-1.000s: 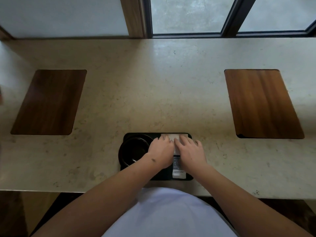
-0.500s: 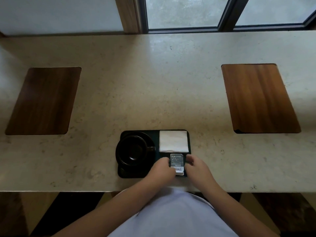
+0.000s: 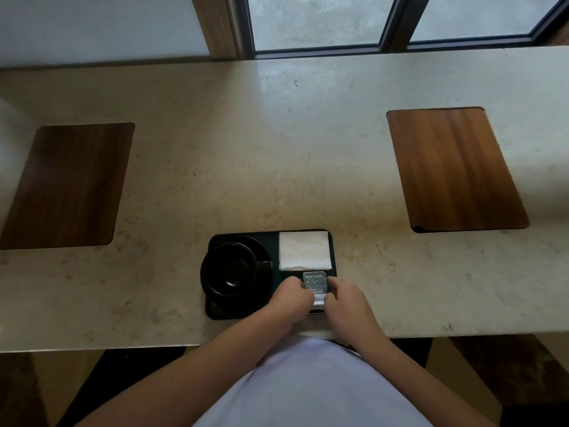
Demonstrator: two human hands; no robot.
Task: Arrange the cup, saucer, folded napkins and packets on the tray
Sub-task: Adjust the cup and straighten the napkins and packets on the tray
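Both hands withdrawn from the napkins toward the tray near edge; packets pinched between left hand and right hand, squaring judged underway, release next.

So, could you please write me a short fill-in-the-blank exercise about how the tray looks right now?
1. The black cup stands on a saucer at the ____ end of the tray.
2. The white napkin lies in the tray's far ____ corner.
3. Both hands, left hand and right hand, hold the ____ just nearer than the napkin.

Missing words: left; right; packets
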